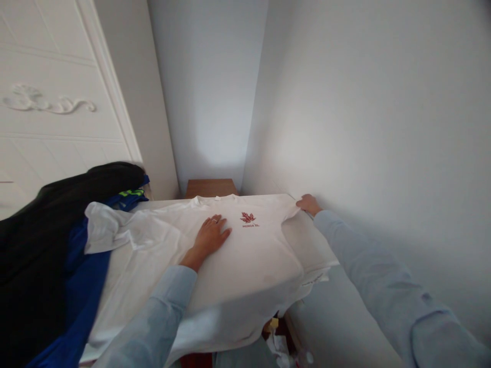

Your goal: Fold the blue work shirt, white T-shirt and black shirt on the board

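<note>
A white T-shirt (245,266) with a red maple leaf print on its chest lies spread over a white surface, its hem hanging down over the near edge. My left hand (210,234), with a ring on one finger, rests flat on the shirt's chest beside the print, fingers stretched out. Over at the right, my right hand (308,203) is closed on the end of the T-shirt's sleeve, close to the wall. The other sleeve lies toward the left, partly creased, touching the dark clothes.
Black (38,245) and blue garments (90,266) lie heaped at the left. Behind stand a white cabinet (76,61) and a brown wooden piece (210,187). A grey-white wall (368,112) borders the right. Below the near edge are a yellow item (273,323) and crumpled white stuff (279,347).
</note>
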Demonstrator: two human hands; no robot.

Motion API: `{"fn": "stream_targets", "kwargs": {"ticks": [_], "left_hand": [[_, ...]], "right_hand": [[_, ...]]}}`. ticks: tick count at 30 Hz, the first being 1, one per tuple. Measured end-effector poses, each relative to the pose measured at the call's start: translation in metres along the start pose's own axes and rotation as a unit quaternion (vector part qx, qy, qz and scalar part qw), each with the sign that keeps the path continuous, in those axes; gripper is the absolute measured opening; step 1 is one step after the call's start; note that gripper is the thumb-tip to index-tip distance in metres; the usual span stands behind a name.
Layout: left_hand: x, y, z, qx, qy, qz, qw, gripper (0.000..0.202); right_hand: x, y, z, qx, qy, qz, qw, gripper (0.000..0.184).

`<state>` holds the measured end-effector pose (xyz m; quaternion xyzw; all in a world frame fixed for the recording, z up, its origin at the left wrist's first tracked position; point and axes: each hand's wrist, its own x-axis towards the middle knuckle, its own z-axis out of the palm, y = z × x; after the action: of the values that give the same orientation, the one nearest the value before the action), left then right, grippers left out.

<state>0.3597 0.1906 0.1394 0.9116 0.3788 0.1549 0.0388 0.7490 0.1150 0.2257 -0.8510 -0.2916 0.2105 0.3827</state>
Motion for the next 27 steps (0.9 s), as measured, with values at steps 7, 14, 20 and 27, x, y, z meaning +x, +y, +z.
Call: {"fn": "stream_targets", "kwargs": {"ticks": [7,14,20,27], "left_hand": [[0.001,-0.001,0.003,-0.006,0.005,-0.001,1.000,0.051],[0.000,0.002,0.000,-0.011,0.014,-0.001,1.000,0.047],[0.000,0.003,-0.001,-0.011,0.010,0.000,1.000,0.047],[-0.001,0.005,-0.004,-0.006,-0.001,-0.004,1.000,0.049]], "right_hand": [[-0.052,-0.031,0.049,-0.093,-0.036,-0.241,0.965,0.022],[-0.114,-0.010,0.097,-0.330,-0.158,-0.475,0.800,0.028],[-0.137,-0.008,0.090,-0.447,-0.122,-0.478,0.746,0.029],[-0.134,-0.012,0.078,-0.395,-0.190,-0.481,0.759,0.036]]}}
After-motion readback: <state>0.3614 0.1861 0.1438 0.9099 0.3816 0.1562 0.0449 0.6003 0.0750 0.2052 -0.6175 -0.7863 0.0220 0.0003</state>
